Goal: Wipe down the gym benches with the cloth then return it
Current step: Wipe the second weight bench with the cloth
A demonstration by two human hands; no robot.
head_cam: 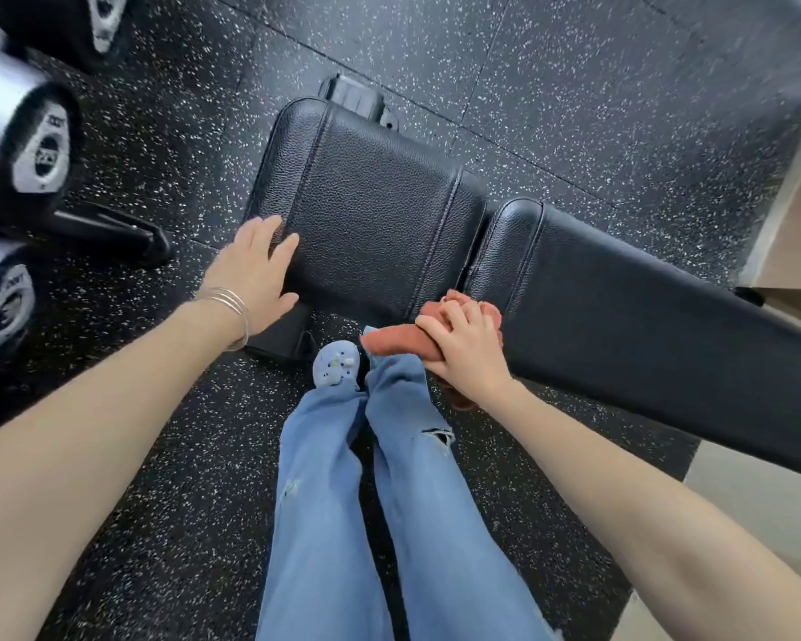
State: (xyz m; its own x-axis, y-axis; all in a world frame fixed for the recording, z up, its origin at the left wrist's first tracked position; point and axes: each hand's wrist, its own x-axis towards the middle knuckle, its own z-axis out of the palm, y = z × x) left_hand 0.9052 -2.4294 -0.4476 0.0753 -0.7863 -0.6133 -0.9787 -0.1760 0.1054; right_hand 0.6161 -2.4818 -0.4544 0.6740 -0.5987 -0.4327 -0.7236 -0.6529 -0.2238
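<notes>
Cloth [389, 343] partly hidden in right grip [464, 358], perhaps touching bench [620, 316]

Silver bangles [227, 302], ripped blue jeans [417, 501], blue clog [336, 363]

- Black rubber floor [574, 85] with white speckles carries the gym bench [375, 224], whose black frame shows past the far end.
- The bench has two black, grained pads, a short seat pad and a longer back pad [643, 326], with a narrow gap between them.
- The left hand [255, 270] rests flat on the seat pad's left edge.
- At the near edge by the gap, the right hand [463, 353] grips a rust-red cloth [389, 342].
- Dumbbells [33, 150] sit at the left.
</notes>
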